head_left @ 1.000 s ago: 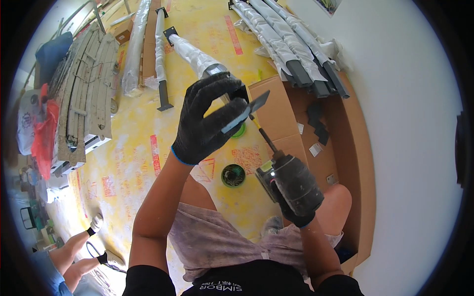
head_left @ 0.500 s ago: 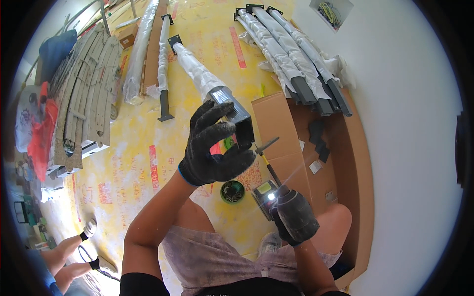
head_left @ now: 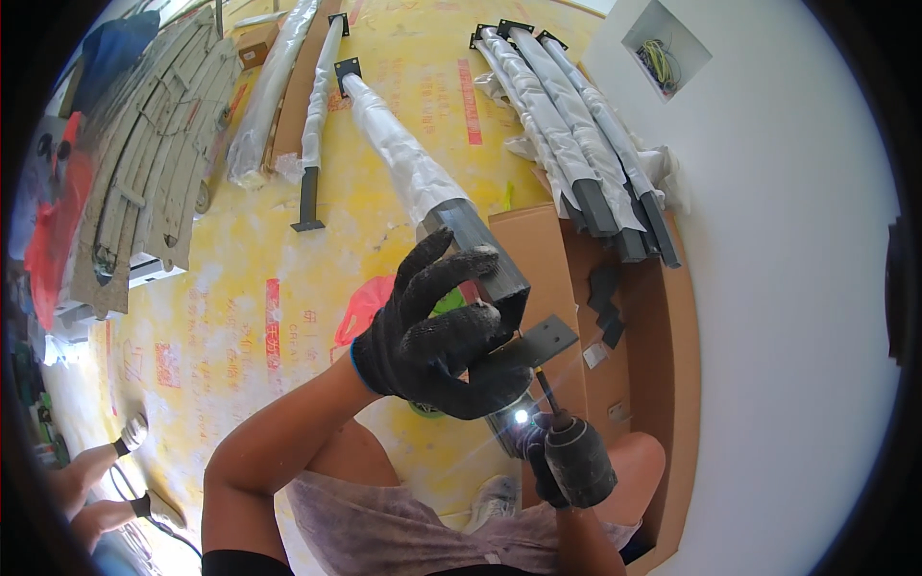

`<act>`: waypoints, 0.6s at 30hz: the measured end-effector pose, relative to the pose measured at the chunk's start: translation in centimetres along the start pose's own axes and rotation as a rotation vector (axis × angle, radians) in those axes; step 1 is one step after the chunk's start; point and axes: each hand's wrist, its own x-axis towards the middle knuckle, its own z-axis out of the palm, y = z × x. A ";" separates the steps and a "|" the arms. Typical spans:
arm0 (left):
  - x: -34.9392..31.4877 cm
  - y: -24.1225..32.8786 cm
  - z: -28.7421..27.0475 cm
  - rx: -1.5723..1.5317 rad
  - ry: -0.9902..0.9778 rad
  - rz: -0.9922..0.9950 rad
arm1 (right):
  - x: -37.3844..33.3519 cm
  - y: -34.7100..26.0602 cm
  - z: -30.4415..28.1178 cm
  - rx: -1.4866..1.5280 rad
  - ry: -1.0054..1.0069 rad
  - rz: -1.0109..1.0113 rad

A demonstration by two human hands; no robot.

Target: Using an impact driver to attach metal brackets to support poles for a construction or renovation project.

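My left hand (head_left: 437, 336), in a black glove, is closed round a dark flat metal plate (head_left: 551, 338) with small holes. The plate sits just below the end of a dark square post (head_left: 473, 242), whose far part is wrapped in white film (head_left: 399, 144). Some of my left fingers lie along the side of that post. My right hand (head_left: 545, 472), also gloved, grips a cordless drill (head_left: 579, 464) with its light on. From its chuck a long bit (head_left: 546, 392) points up toward the plate; whether they touch is unclear.
An open cardboard box (head_left: 672, 413) stands at my right, with dark angular pieces (head_left: 603, 300) inside. Several wrapped posts (head_left: 547, 106) rest on its far end. Further wrapped posts (head_left: 320, 106) lie ahead. Folded planks or ladders (head_left: 154, 144) stand left. Another person's legs (head_left: 106, 480) show lower left.
My left hand has moved down and right, and the plate has turned from edge-on to show its holed face. The drill has dropped slightly, its bit now steeper. The post's near end sits lower.
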 end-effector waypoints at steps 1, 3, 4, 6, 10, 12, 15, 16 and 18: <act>-0.1 -0.1 0.3 -0.004 0.006 -0.003 | -1.0 2.2 0.4 0.318 -0.075 0.245; -0.6 -0.3 0.4 0.007 0.027 0.021 | -0.2 0.1 0.2 0.221 -0.067 0.169; -0.8 -0.3 0.2 0.012 0.024 0.013 | 0.4 -1.9 -0.2 0.122 -0.049 0.089; -0.8 -0.4 0.2 0.021 0.000 0.020 | 1.4 -5.7 -1.2 -0.085 -0.002 -0.068; -0.8 -0.4 0.3 -0.002 0.001 0.009 | -0.1 -4.9 -2.0 -0.791 -0.047 -0.116; -0.7 -0.3 0.2 -0.040 -0.003 -0.029 | 0.2 -4.4 -1.8 -0.809 0.078 -0.220; -0.9 -0.4 0.1 -0.040 -0.021 -0.013 | 1.4 -5.4 -2.1 -0.736 0.156 -0.352; -1.1 -0.5 0.1 -0.039 -0.022 -0.014 | 1.6 -5.8 -2.2 -0.649 0.109 -0.377; -1.1 -0.5 0.1 -0.056 -0.040 -0.029 | 1.1 -5.3 -2.2 -0.657 0.076 -0.356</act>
